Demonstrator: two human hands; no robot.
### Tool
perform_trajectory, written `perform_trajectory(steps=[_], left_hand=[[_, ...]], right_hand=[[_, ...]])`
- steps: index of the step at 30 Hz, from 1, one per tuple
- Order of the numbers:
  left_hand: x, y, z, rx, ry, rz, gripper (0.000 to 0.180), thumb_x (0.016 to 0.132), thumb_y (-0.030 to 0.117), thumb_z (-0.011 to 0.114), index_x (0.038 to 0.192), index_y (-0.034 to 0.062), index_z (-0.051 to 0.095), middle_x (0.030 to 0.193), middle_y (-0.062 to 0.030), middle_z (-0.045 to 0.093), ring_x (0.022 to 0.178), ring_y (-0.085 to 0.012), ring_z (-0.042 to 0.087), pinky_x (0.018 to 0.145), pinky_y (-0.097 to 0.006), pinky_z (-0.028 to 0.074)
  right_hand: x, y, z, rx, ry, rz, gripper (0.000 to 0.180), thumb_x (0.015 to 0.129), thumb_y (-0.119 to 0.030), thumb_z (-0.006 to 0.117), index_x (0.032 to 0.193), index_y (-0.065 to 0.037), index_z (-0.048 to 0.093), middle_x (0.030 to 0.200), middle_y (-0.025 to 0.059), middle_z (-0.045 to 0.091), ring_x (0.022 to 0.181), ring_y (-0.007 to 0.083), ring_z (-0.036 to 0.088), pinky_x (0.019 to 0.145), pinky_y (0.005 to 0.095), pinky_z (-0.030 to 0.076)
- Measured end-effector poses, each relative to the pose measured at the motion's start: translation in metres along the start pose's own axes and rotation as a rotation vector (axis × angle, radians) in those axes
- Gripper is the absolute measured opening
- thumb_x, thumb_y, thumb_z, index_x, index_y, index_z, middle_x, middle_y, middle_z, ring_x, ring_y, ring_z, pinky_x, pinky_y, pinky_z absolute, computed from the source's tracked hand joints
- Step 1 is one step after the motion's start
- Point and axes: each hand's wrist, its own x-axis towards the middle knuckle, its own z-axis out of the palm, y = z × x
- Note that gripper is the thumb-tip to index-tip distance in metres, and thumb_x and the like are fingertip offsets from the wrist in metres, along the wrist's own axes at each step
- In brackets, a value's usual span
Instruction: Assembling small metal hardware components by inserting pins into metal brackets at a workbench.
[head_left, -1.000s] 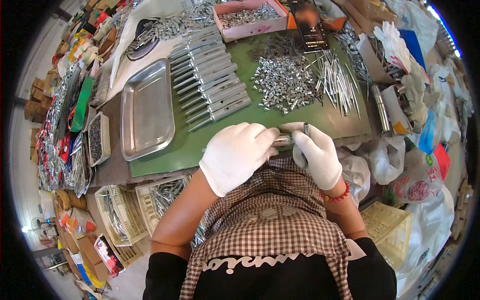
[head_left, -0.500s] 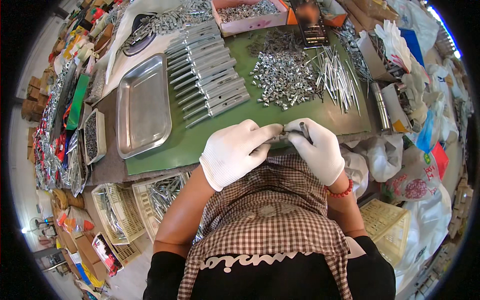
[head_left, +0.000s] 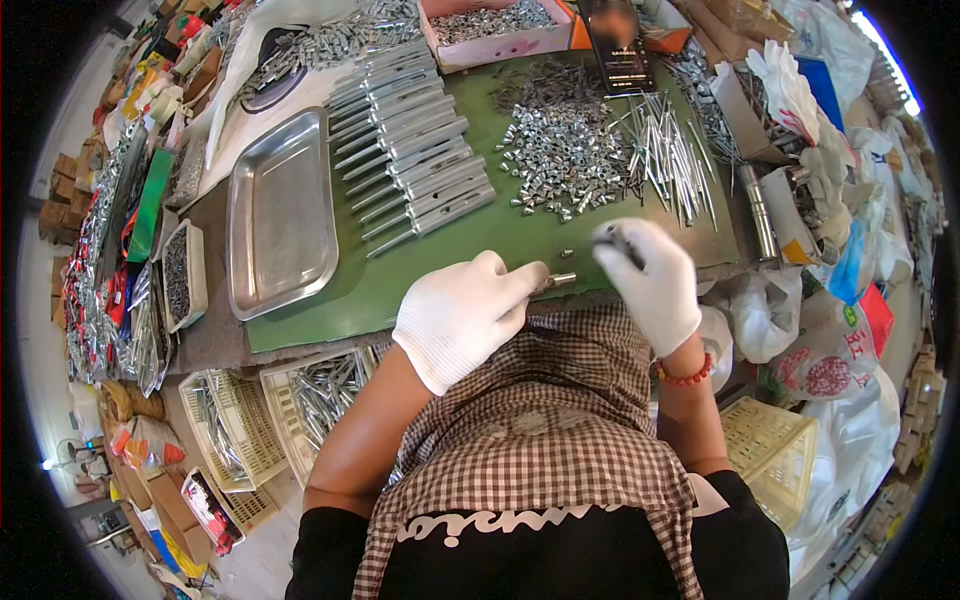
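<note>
Left fingers (head_left: 525,283) around metal piece (head_left: 560,281)

right hand (head_left: 650,280) lifting away from the left hand (head_left: 462,315), small metal piece (head_left: 557,281) now poking out alone from left fingers

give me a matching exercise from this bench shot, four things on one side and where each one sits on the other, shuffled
Things:
1. steel tray
2. pile of small metal fittings
3. thin metal rods
4. short metal piece

Places:
A. right of the fittings pile, on the green mat
B. at the fingertips of the left hand
C. left end of the green mat
D. middle of the mat, between the long handled parts and the rods

Pairs: 1-C, 2-D, 3-A, 4-B
</note>
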Motion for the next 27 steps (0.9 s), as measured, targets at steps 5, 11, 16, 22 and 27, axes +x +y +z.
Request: perform_trajectory(steps=[5,11,16,22,27], left_hand=[[0.003,0.011,0.008,0.118,-0.029,-0.003,0.025,0.090,0.021,0.061,0.115,0.0228,0.067,0.080,-0.0102,0.056,0.066,-0.0301,0.062,0.057,-0.040,0.051],[0.014,0.015,0.015,0.149,-0.005,-0.080,0.025,0.092,0.022,0.058,0.116,0.0233,0.065,0.080,-0.0107,0.055,0.064,-0.0301,0.062,0.055,-0.041,0.051],[0.017,0.013,0.017,0.140,-0.043,-0.107,0.028,0.092,0.021,0.057,0.120,0.0248,0.062,0.080,-0.0112,0.056,0.064,-0.0308,0.063,0.055,-0.042,0.051],[0.018,0.013,0.015,0.127,-0.052,-0.115,0.026,0.093,0.022,0.055,0.118,0.0242,0.063,0.081,-0.0117,0.057,0.066,-0.0320,0.063,0.057,-0.043,0.051],[0.017,0.011,0.018,0.099,-0.010,-0.108,0.024,0.093,0.022,0.055,0.116,0.0244,0.063,0.081,-0.0118,0.057,0.066,-0.0324,0.063,0.057,-0.043,0.052]], right_hand=[[0.035,0.020,-0.001,-0.255,0.175,-0.079,0.013,0.088,-0.015,0.069,0.097,-0.007,0.071,0.093,0.0117,0.068,0.081,0.0309,0.067,0.072,0.0381,0.054],[0.061,0.012,0.013,-0.516,0.019,-0.055,0.012,0.089,-0.020,0.065,0.093,-0.009,0.064,0.092,0.0127,0.063,0.083,0.0360,0.065,0.073,0.0471,0.052],[0.050,0.019,0.013,-0.415,0.078,-0.085,0.015,0.089,-0.023,0.066,0.095,-0.009,0.065,0.093,0.0127,0.064,0.084,0.0359,0.066,0.073,0.0472,0.052],[0.058,0.013,0.011,-0.445,0.015,-0.059,0.016,0.090,-0.021,0.067,0.100,-0.008,0.067,0.096,0.0123,0.066,0.087,0.0346,0.066,0.076,0.0443,0.053],[0.060,0.009,0.013,-0.508,-0.024,-0.024,0.017,0.090,-0.019,0.067,0.102,-0.008,0.069,0.098,0.0115,0.067,0.090,0.0332,0.067,0.078,0.0409,0.053]])
